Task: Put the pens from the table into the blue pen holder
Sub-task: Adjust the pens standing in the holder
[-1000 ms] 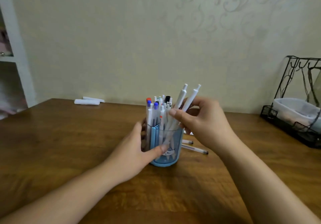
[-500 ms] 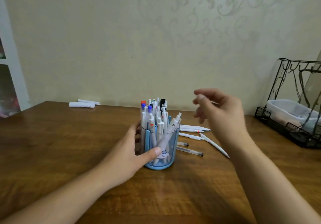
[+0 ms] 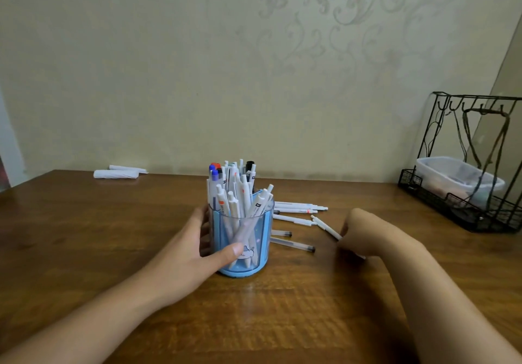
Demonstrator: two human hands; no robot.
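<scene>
The left hand (image 3: pixel 195 248) is gripping the blue pen holder (image 3: pixel 245 246) while the right hand (image 3: pixel 364 232) is closing on a light, stiff, slippery-looking white pen (image 3: pixel 324 226), best pinched mid-barrel, though its fingers are hidden

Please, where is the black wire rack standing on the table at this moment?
In the head view, the black wire rack stands at the table's far right edge near the wall, holding a clear plastic box.

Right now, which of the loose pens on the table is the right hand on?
The white pen lying at a slant, farthest right of the loose ones. Its near end runs under the right hand; the other loose pens lie apart from that hand, closer to the blue holder.
</scene>
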